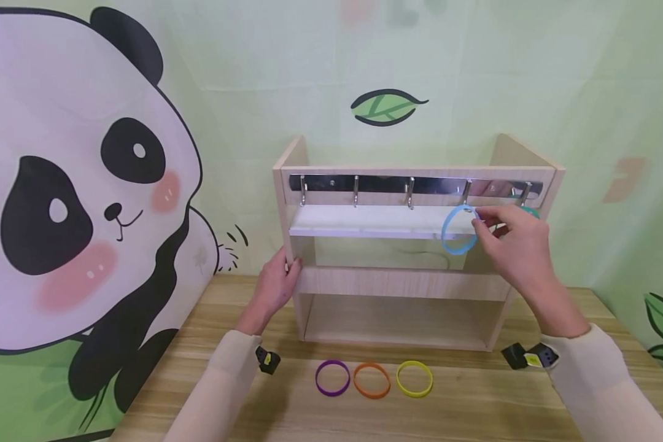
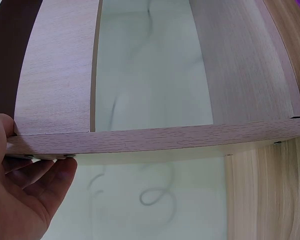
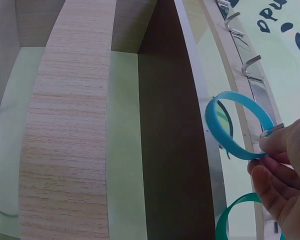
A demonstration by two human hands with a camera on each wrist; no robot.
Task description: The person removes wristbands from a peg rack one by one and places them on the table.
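My right hand [image 1: 516, 242] pinches a light blue silicone wristband [image 1: 446, 236] between thumb and fingers, right at the fourth hook [image 1: 466, 191] of a metal strip. In the right wrist view the hook's tip meets the edge of the blue band [image 3: 220, 125]; whether the band bears on it I cannot tell. A green wristband [image 3: 235, 205] hangs by the last hook [image 1: 527, 193], mostly hidden by that hand in the head view. My left hand [image 1: 276, 282] grips the left side panel [image 2: 155, 141] of a small wooden shelf [image 1: 403, 282], thumb and fingers on either side.
Purple [image 1: 333, 377], orange [image 1: 372, 380] and yellow [image 1: 414, 379] wristbands lie in a row on the wooden table [image 1: 447, 417], in front of the shelf. Three hooks to the left, including the middle hook [image 1: 410, 193], carry nothing. A printed backdrop [image 1: 243, 123] stands behind.
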